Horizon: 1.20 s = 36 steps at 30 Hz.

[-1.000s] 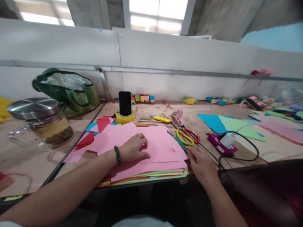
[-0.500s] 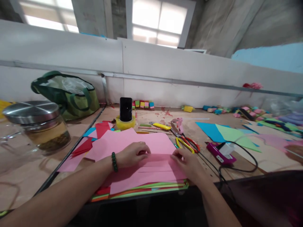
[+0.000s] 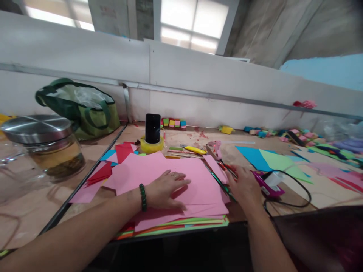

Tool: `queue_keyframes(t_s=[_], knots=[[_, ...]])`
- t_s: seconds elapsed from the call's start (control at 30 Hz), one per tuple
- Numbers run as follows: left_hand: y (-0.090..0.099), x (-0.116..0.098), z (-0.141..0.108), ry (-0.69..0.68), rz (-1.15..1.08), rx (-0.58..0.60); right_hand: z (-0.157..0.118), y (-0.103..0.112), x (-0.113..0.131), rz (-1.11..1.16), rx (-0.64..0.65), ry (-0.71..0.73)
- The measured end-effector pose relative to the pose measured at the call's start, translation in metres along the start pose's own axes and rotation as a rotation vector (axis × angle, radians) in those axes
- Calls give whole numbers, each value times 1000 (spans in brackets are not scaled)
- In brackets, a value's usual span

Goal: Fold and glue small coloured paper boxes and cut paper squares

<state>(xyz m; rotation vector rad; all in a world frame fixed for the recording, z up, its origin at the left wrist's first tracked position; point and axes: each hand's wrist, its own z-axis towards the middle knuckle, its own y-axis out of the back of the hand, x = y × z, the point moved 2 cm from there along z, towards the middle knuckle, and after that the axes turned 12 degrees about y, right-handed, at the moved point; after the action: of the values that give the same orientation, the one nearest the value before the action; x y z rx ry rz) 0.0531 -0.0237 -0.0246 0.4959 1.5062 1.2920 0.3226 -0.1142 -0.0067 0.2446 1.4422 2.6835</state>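
My left hand (image 3: 167,190), with a green bead bracelet and a ring, rests on pink paper sheets (image 3: 141,168), its fingers spread apart. Those sheets top a stack of coloured paper (image 3: 181,224) at the table's front edge. My right hand (image 3: 244,187) is at the right side of the stack, beside a small pink strip (image 3: 217,169) and a long green-edged tool (image 3: 219,179). Orange-red scissor handles show partly behind its fingers. Whether the right fingers grip the strip or the tool cannot be made out.
A phone (image 3: 152,128) stands in a yellow tape roll (image 3: 151,145) behind the stack. A yellow cutter (image 3: 195,150) lies to its right. A glass jar (image 3: 53,151) and green bag (image 3: 99,121) are at left; a magenta power block (image 3: 268,185) with cable is at right.
My left hand has opened and spread flat on the pink paper. My right hand has moved right, off the sheet towards the tools. A pink strip now lies over the tools.
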Motion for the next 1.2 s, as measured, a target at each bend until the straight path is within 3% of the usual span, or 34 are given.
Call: queue_keyframes(t_s=[0.1, 0.23, 0.43, 0.57, 0.7, 0.83, 0.9, 1.0, 1.2], knots=[[-3, -4, -1, -26, 71, 65, -18, 2, 34, 241, 76, 211], [-1, -7, 0, -50, 155, -18, -41, -1, 69, 416, 283, 360], [0, -9, 4, -7, 363, -54, -44, -3, 69, 396, 80, 355], [2, -12, 3, 50, 438, -113, -46, -6, 70, 349, -6, 458], [19, -7, -2, 90, 408, -158, -49, -20, 83, 259, 192, 539], [53, 23, -10, 339, 305, -290, -44, -24, 92, 215, 343, 492], [60, 38, -11, 425, 314, -214, -41, -21, 95, 228, 373, 484], [54, 48, -8, 447, 347, -35, -38, -19, 99, 253, 378, 461], [34, 35, -7, 426, 394, -36, -38, -27, 100, 184, 394, 406]])
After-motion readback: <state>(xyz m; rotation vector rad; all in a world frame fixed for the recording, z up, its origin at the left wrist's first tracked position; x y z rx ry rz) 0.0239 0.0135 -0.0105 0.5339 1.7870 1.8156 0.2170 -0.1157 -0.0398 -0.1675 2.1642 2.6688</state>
